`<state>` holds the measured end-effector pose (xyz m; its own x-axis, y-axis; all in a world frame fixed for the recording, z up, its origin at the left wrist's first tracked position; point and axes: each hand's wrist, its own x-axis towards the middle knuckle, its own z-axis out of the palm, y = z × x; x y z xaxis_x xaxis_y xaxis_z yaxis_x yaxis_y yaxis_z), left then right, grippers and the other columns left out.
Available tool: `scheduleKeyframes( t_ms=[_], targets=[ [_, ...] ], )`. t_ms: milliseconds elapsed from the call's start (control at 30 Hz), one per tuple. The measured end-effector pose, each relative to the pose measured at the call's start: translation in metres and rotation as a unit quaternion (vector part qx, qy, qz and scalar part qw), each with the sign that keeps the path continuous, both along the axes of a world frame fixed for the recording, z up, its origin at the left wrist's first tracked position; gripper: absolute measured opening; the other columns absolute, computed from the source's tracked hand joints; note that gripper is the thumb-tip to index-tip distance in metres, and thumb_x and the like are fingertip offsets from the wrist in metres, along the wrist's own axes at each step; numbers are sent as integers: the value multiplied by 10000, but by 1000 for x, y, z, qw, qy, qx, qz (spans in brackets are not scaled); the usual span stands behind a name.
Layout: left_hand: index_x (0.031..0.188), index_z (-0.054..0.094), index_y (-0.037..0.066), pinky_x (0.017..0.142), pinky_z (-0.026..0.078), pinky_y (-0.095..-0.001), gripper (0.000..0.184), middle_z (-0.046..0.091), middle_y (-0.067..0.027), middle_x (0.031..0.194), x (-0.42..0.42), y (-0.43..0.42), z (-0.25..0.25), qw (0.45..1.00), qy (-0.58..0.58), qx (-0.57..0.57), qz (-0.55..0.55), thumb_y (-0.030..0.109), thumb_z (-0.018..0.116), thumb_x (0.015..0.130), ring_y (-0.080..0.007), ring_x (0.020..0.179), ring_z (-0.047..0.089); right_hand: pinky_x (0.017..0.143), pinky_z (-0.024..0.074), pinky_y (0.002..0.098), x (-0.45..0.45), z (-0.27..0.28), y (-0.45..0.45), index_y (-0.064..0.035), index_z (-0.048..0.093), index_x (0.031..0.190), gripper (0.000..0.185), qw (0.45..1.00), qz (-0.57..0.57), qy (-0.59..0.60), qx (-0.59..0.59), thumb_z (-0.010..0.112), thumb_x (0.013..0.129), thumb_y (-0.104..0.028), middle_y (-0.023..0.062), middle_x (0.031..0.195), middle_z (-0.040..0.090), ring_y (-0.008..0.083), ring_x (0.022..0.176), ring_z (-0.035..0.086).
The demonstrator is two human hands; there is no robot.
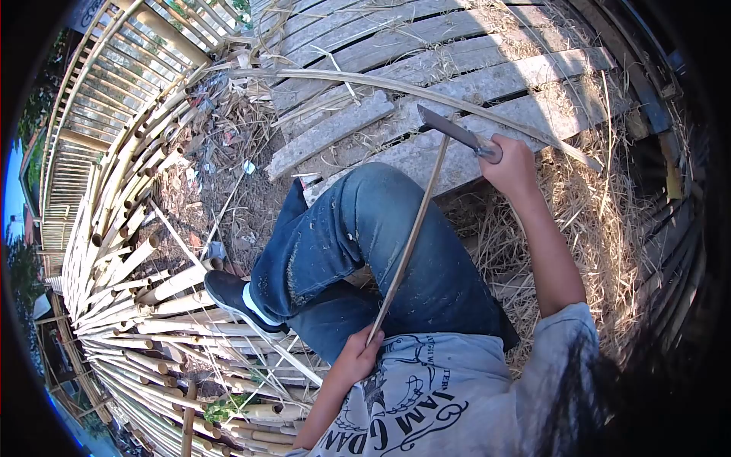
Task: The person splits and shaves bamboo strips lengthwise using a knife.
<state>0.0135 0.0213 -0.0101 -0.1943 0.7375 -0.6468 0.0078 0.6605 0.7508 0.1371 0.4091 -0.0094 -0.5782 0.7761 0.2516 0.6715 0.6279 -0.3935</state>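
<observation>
My right hand (510,164) is closed round the handle of a broad-bladed knife (451,128), held out above the slatted boards. My left hand (355,361), near my waist, grips the lower end of a long thin bamboo strip (411,244). The strip slants up across my jeans (381,206), and its far end meets the knife's blade or lies just under it; I cannot tell which. Part of the left fingers is turned away from view.
Weathered wooden slats (457,61) lie ahead, with a loose board (331,135) and a long curved bamboo strip (411,87) on them. Cut bamboo poles (160,365) are piled at left, below a bamboo fence (114,91). Shavings (579,236) cover the ground at right.
</observation>
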Motion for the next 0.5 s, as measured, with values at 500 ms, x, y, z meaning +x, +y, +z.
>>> scheduleKeyframes(
  t_ms=[500],
  targets=[
    [986,545,-40,641,418,-335,252,510,-119,680,-5,-1,-2,1000,-22,15,17,200,469,988,-181,654,463,628,504,466,-9,2,-14,-42,644,741,180,996,-79,5,-29,660,710,-218,205,669,625,407,673,624]
  ],
)
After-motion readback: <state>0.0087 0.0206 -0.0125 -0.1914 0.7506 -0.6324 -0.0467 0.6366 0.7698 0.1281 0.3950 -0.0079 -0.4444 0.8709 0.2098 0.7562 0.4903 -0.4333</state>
